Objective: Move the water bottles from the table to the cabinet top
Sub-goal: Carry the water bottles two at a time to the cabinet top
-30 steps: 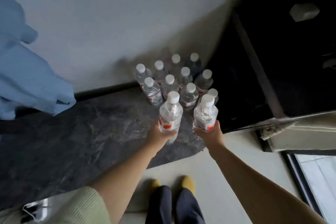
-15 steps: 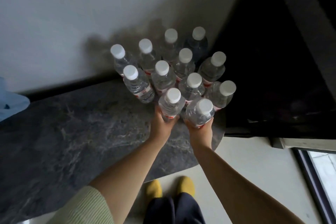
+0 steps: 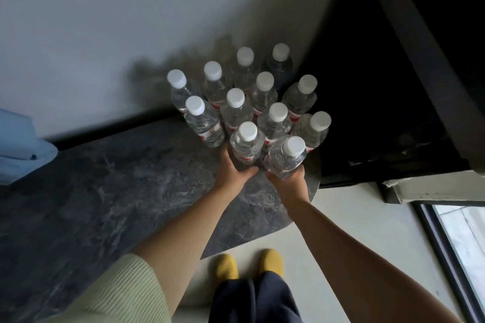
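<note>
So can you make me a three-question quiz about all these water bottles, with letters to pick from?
1. Where do the bottles stand?
A. at the far right corner of the dark marble top, by the wall
B. on the floor
C. on the blue cloth

2. What colour are the bottle caps?
A. red
B. white
C. green

3. What are the two hands doing?
A. resting flat on the top
B. each holding a bottle
C. both holding one bottle

Answers:
1. A: the bottles are bunched in that corner beside the grey wall.
2. B: every cap seen from above is white.
3. B: the left hand wraps the left bottle low down, and the right hand holds the right bottle, which leans.
</note>
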A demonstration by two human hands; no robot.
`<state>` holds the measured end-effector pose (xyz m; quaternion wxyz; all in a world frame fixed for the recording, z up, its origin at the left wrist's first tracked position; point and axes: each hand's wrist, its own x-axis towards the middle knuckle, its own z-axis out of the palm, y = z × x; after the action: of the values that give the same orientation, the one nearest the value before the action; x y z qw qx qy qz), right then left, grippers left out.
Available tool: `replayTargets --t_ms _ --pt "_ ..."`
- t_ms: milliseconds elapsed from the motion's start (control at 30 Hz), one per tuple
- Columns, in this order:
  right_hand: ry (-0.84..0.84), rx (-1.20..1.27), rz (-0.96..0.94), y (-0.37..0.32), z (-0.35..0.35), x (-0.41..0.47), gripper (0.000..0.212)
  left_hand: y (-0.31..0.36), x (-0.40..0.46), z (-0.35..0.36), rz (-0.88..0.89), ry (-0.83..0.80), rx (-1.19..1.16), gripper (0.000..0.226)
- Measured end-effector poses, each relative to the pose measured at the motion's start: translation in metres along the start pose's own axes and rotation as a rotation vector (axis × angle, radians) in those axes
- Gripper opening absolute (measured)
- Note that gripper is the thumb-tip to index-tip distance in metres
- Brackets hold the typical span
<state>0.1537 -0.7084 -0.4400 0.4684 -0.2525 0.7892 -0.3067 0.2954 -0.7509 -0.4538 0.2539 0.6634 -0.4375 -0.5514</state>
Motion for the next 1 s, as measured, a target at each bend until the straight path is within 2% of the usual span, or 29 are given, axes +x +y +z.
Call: replayTargets --t_ms 133,233,300,367,500,633,733,867,1000 --pt "-0.014 -0.092 0.059 -0.015 -0.027 -0.037 0.107 0.008 -0.031 -0.034 -0.053 -0.031 0.138 0.107" --pt "0.000 -0.127 -0.033 -0.043 -0.053 -0.066 0.109 0.038 -0.056 -0.065 -0.082 -0.063 0.211 0.103" --pt "-0.028 -0.198 -0.098 -0.065 -0.069 -0.091 0.111 0.063 -0.077 -0.081 -0.026 -0.063 0.295 0.092" --pt "-0.044 -0.336 -0.220 -0.092 -0.085 -0.114 0.105 0.098 -0.099 -0.097 0.114 -0.051 0.440 0.079" --pt "-0.046 -0.777 -0.511 -0.154 -0.111 -0.150 0.084 0.171 -0.141 -0.126 0.418 0.035 0.874 0.065" --pt "-0.107 -1.090 -0.733 -0.204 -0.117 -0.181 0.072 0.214 -0.173 -0.146 0.548 0.061 1.144 0.062" --pt "-0.110 -1.232 -0.815 -0.233 -0.111 -0.200 0.066 0.234 -0.193 -0.157 0.561 0.104 1.210 0.063" --pt "-0.136 -1.243 -0.915 -0.258 -0.093 -0.221 0.061 0.244 -0.214 -0.179 0.484 0.210 1.189 0.058" --pt "-0.153 -1.333 -1.140 -0.283 -0.084 -0.235 0.058 0.254 -0.237 -0.198 0.381 0.361 1.153 0.060"
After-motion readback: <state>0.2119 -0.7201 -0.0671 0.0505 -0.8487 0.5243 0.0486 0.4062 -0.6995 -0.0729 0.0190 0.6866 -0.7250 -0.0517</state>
